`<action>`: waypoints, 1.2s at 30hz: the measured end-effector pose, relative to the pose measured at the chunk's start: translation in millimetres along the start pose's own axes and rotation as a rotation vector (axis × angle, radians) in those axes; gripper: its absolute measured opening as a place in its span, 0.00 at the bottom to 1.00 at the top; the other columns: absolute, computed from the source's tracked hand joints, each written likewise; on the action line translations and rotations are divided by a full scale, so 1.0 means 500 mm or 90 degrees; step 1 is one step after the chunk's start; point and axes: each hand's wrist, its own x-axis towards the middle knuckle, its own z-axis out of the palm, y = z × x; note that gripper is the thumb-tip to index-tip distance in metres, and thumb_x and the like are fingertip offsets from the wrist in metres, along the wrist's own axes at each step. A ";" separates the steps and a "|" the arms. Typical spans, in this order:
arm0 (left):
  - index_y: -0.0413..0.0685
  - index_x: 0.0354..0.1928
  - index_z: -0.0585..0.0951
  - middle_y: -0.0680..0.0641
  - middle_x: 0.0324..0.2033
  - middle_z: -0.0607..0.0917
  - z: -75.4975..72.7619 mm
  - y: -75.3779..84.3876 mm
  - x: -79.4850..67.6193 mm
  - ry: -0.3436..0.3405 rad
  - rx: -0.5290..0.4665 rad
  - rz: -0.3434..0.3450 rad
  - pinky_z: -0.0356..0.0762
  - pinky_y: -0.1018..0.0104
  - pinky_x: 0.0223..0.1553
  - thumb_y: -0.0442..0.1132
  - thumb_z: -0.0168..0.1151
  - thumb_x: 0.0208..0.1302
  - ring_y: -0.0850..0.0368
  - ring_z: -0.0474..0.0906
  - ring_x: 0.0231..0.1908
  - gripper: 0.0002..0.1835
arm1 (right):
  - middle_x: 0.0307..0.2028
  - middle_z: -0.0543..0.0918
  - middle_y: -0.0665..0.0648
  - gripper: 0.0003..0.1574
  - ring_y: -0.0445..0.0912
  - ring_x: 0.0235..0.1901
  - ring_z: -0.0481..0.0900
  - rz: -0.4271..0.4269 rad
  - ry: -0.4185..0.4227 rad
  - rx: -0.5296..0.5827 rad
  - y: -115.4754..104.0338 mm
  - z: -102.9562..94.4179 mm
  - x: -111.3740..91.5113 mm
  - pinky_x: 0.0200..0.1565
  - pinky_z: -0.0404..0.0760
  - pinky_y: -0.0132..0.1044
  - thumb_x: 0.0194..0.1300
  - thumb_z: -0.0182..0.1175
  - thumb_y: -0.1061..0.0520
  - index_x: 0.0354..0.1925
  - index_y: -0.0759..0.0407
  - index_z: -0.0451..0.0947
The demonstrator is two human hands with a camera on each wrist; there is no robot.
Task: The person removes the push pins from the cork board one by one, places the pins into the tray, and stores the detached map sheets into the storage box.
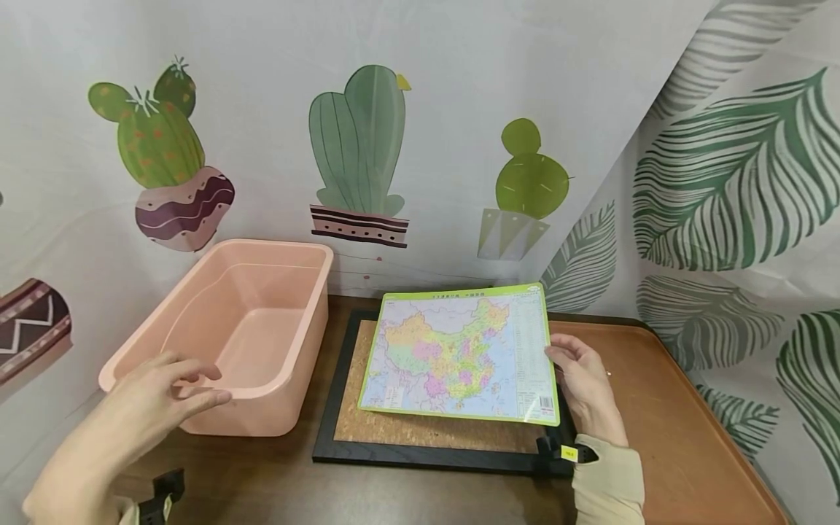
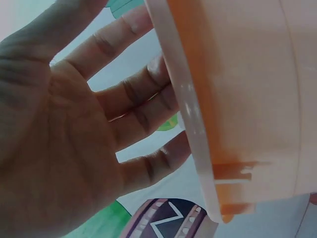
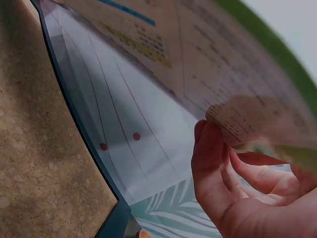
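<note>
My right hand [image 1: 584, 379] pinches the right edge of a thin map sheet [image 1: 453, 357] with a green border. The sheet is lifted at a tilt above a black-framed cork board [image 1: 420, 436], covering most of the cork. In the right wrist view, thumb and fingers grip the sheet [image 3: 198, 64] at its edge, with its printed underside showing. My left hand [image 1: 144, 401] is held at the near left rim of a pink plastic basin [image 1: 289, 415], its fingers loosely spread. In the left wrist view, extended fingers reach to the basin's rim [image 2: 190, 109]; whether they touch it cannot be told.
A brown tray [image 1: 663, 408] lies to the right, partly behind my right forearm. The dark wooden table [image 1: 367, 499] runs along the front. Behind everything hangs a white cloth [image 1: 453, 146] printed with cacti and leaves. The basin stands left of the board.
</note>
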 end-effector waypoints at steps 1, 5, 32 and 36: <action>0.60 0.31 0.84 0.59 0.30 0.77 0.000 -0.001 0.000 -0.002 -0.004 0.001 0.72 0.61 0.31 0.49 0.78 0.48 0.64 0.75 0.30 0.11 | 0.46 0.77 0.58 0.20 0.44 0.40 0.78 -0.001 0.000 0.004 -0.001 0.000 -0.001 0.38 0.78 0.33 0.74 0.51 0.64 0.60 0.71 0.63; 0.66 0.28 0.81 0.63 0.28 0.74 0.000 -0.004 0.000 -0.008 -0.017 0.003 0.70 0.67 0.29 0.48 0.77 0.49 0.70 0.72 0.28 0.10 | 0.45 0.77 0.57 0.20 0.43 0.41 0.78 -0.007 -0.002 0.010 -0.005 0.002 -0.003 0.39 0.78 0.34 0.74 0.51 0.64 0.60 0.71 0.63; 0.69 0.26 0.78 0.65 0.26 0.73 0.001 -0.012 -0.001 -0.020 -0.022 0.002 0.68 0.69 0.29 0.47 0.75 0.52 0.70 0.68 0.29 0.12 | 0.42 0.80 0.53 0.16 0.44 0.38 0.80 -0.036 0.005 0.102 -0.039 0.021 -0.025 0.38 0.79 0.33 0.73 0.54 0.64 0.55 0.69 0.67; 0.70 0.26 0.78 0.66 0.26 0.73 0.002 -0.012 0.000 -0.022 -0.025 0.004 0.68 0.69 0.29 0.47 0.75 0.53 0.70 0.68 0.29 0.12 | 0.40 0.83 0.53 0.13 0.44 0.36 0.82 -0.048 0.016 0.145 -0.046 0.025 -0.029 0.35 0.80 0.33 0.71 0.56 0.65 0.52 0.69 0.70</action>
